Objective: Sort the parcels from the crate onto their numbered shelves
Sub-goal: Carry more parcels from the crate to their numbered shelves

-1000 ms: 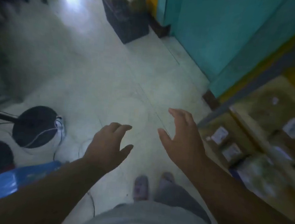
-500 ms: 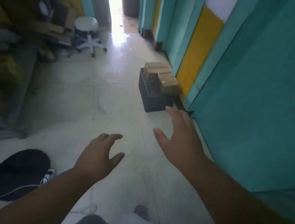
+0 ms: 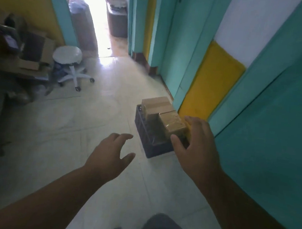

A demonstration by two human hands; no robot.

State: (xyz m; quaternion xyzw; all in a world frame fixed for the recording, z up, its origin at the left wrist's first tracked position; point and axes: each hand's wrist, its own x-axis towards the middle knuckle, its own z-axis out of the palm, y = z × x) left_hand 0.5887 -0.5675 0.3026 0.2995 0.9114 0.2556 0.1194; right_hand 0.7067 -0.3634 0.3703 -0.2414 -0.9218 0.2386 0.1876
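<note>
A dark plastic crate [image 3: 159,148] is sitting on the pale tiled floor [image 3: 91,127], close against the teal and yellow wall [image 3: 208,86] on the right. Three brown parcels [image 3: 172,124] are showing above its rim, stacked together, the nearest one wrapped in glossy film; whether more are lying beneath them cannot be told.

The right hand [image 3: 196,152] is reaching out in front of the crate's near right corner with fingers spread wide and gripping nothing; whether it is touching the nearest parcel cannot be told. The left hand [image 3: 110,156] is hanging over bare floor to the left of the crate, fingers loosely apart, also carrying nothing.

One white wheeled stool [image 3: 70,64] is standing well apart to the far left, beside a pile of cardboard boxes [image 3: 28,54]. A bright doorway [image 3: 97,25] is opening at the far end.
</note>
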